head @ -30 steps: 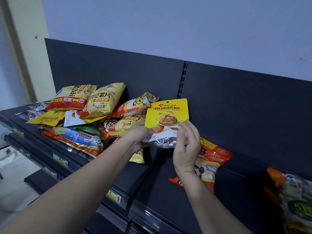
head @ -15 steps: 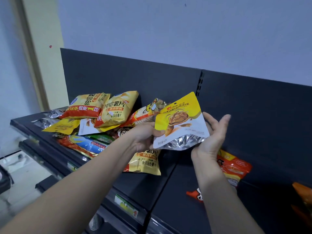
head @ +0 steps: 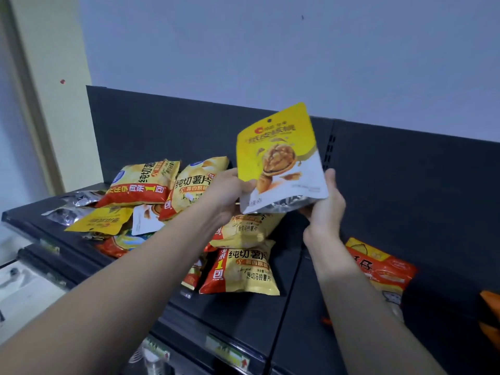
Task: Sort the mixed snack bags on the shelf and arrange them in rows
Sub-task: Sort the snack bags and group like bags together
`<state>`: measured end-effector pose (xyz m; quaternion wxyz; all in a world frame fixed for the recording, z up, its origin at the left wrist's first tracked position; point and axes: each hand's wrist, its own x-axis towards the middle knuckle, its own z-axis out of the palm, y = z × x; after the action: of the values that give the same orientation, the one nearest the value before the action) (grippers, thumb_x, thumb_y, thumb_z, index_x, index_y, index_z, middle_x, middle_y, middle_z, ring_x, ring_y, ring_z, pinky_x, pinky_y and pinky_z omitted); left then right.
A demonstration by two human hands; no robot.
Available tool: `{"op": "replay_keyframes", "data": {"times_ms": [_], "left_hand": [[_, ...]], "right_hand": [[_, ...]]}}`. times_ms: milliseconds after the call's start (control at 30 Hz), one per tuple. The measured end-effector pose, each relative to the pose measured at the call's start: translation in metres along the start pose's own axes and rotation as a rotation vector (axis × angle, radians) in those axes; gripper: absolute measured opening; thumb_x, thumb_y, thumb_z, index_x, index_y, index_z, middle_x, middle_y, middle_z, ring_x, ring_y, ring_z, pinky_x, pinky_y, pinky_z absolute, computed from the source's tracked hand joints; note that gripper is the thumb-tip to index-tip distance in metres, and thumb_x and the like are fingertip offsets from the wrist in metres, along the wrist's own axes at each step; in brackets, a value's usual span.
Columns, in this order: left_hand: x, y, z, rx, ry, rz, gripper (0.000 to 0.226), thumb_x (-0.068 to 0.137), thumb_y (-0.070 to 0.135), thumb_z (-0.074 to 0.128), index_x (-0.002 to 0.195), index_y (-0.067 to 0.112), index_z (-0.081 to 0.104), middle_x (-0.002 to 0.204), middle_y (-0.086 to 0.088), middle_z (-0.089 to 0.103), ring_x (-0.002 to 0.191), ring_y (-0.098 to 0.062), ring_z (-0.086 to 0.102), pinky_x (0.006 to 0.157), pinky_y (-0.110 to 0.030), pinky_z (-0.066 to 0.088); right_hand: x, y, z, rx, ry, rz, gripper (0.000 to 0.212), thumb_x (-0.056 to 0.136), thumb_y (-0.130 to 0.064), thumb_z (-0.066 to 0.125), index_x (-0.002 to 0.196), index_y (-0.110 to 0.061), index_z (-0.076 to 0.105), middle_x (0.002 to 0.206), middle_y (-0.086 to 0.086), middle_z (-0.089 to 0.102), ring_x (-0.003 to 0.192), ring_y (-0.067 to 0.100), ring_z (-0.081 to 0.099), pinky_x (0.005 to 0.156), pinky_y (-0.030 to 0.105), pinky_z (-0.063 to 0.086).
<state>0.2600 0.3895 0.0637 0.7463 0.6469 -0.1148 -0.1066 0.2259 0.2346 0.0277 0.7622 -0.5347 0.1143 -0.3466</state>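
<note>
Right now our hands sit close together in front of the back panel point(head: 405, 185), with only the pouch's width between them. Our left hand point(head: 227, 190) pinches the lower left edge of the yellow walnut pouch point(head: 278, 158), thumb on the printed face. Our right hand point(head: 326, 209) cups its lower right corner, fingers gone behind the foil. The pouch hangs in the air above the shelf point(head: 243, 318), print toward us, long axis near upright with the top leaning a little left, and it touches nothing but our hands. As we judge it, the next move turns on where its own kind lies. A flat yellow pouch point(head: 100, 219) with what looks like the same print sits down and to the left, at the near edge of the heap, so our left arm is the nearer one for that reach. Between it and us stand the chip bags point(head: 151, 182), piled crooked against the panel, with more slumping forward under our left wrist — those we would have to reach over or shift. To the right, dark shelf board shows between the heap and an orange-red bag point(head: 378, 266) lying flat, and our right forearm crosses that stretch. Another orange bag point(head: 491, 307) shows at the far right edge, and silver foil packs point(head: 78, 197) lie at the far left.
</note>
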Motion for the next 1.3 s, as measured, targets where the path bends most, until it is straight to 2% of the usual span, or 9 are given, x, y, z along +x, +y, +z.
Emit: {"op": "replay_keyframes", "data": {"times_ms": [67, 200, 333, 400, 567, 700, 900, 1100, 1300], "left_hand": [[0.006, -0.002, -0.017, 0.042, 0.126, 0.040, 0.012, 0.093, -0.002, 0.052, 0.089, 0.007, 0.056, 0.089, -0.019, 0.053, 0.079, -0.027, 0.050, 0.069, -0.038, 0.042], [0.011, -0.009, -0.048, 0.119, 0.279, 0.101, 0.021, 0.093, 0.003, 0.054, 0.081, 0.019, 0.060, 0.089, -0.011, 0.057, 0.081, -0.025, 0.046, 0.072, -0.037, 0.038], [0.015, -0.014, -0.076, 0.170, 0.337, 0.122, 0.018, 0.094, 0.005, 0.055, 0.095, 0.020, 0.063, 0.095, -0.011, 0.063, 0.082, -0.026, 0.051, 0.071, -0.038, 0.041], [0.017, -0.018, -0.087, 0.200, 0.356, 0.114, 0.021, 0.094, 0.006, 0.056, 0.112, 0.015, 0.061, 0.102, -0.010, 0.064, 0.080, -0.026, 0.055, 0.071, -0.038, 0.044], [0.022, -0.029, -0.104, 0.231, 0.332, 0.085, 0.020, 0.094, 0.002, 0.054, 0.092, 0.022, 0.057, 0.093, -0.009, 0.059, 0.074, -0.023, 0.052, 0.069, -0.035, 0.041], [0.031, -0.036, -0.106, 0.212, 0.325, 0.078, 0.029, 0.093, 0.006, 0.057, 0.122, 0.013, 0.056, 0.112, -0.011, 0.057, 0.090, -0.028, 0.054, 0.071, -0.037, 0.039], [0.038, -0.039, -0.087, 0.216, 0.248, 0.115, 0.022, 0.091, 0.001, 0.054, 0.079, 0.020, 0.057, 0.084, -0.010, 0.057, 0.073, -0.022, 0.047, 0.064, -0.031, 0.037], [0.039, -0.051, -0.062, 0.209, 0.181, 0.156, 0.025, 0.091, 0.002, 0.055, 0.079, 0.024, 0.059, 0.089, -0.007, 0.063, 0.077, -0.023, 0.052, 0.068, -0.032, 0.039], [0.034, -0.062, -0.042, 0.182, 0.138, 0.156, 0.021, 0.092, 0.000, 0.054, 0.096, 0.019, 0.061, 0.084, 0.000, 0.061, 0.078, -0.023, 0.053, 0.065, -0.033, 0.044]], "right_hand": [[0.007, 0.004, 0.010, -0.179, -0.075, 0.007, 0.015, 0.094, -0.024, 0.055, 0.089, -0.021, 0.069, 0.094, 0.000, 0.071, 0.092, 0.023, 0.064, 0.075, 0.035, 0.050], [0.017, 0.030, 0.026, -0.572, -0.273, 0.087, 0.037, 0.087, -0.021, 0.064, 0.123, -0.025, 0.058, 0.118, -0.005, 0.062, 0.108, 0.017, 0.057, 0.085, 0.032, 0.050], [0.025, 0.049, 0.038, -0.610, -0.348, 0.182, 0.030, 0.078, -0.027, 0.076, 0.104, -0.030, 0.063, 0.106, -0.009, 0.066, 0.099, 0.016, 0.061, 0.080, 0.032, 0.053], [0.027, 0.056, 0.043, -0.587, -0.265, 0.153, 0.013, 0.082, -0.022, 0.073, 0.089, -0.028, 0.064, 0.094, -0.007, 0.068, 0.093, 0.018, 0.065, 0.072, 0.033, 0.053], [0.030, 0.062, 0.055, -0.464, -0.004, 0.102, 0.021, 0.084, -0.012, 0.068, 0.070, -0.027, 0.064, 0.086, -0.001, 0.071, 0.083, 0.028, 0.071, 0.076, 0.048, 0.060], [0.023, 0.045, 0.051, -0.401, 0.157, -0.080, 0.026, 0.085, -0.012, 0.067, 0.068, -0.028, 0.056, 0.081, -0.008, 0.063, 0.087, 0.025, 0.068, 0.077, 0.050, 0.059], [0.006, 0.011, 0.008, -0.269, 0.465, -0.275, 0.023, 0.091, -0.014, 0.062, 0.082, -0.034, 0.056, 0.091, -0.009, 0.063, 0.090, 0.016, 0.066, 0.079, 0.044, 0.059], [-0.027, 0.004, -0.043, -0.346, 0.789, -0.336, 0.010, 0.093, -0.011, 0.059, 0.103, -0.012, 0.058, 0.083, -0.015, 0.052, 0.088, 0.015, 0.058, 0.076, 0.033, 0.052], [-0.047, 0.035, -0.088, -0.528, 0.770, -0.165, 0.009, 0.090, -0.006, 0.053, 0.093, -0.015, 0.056, 0.084, -0.003, 0.060, 0.082, 0.021, 0.058, 0.072, 0.033, 0.046]]}}
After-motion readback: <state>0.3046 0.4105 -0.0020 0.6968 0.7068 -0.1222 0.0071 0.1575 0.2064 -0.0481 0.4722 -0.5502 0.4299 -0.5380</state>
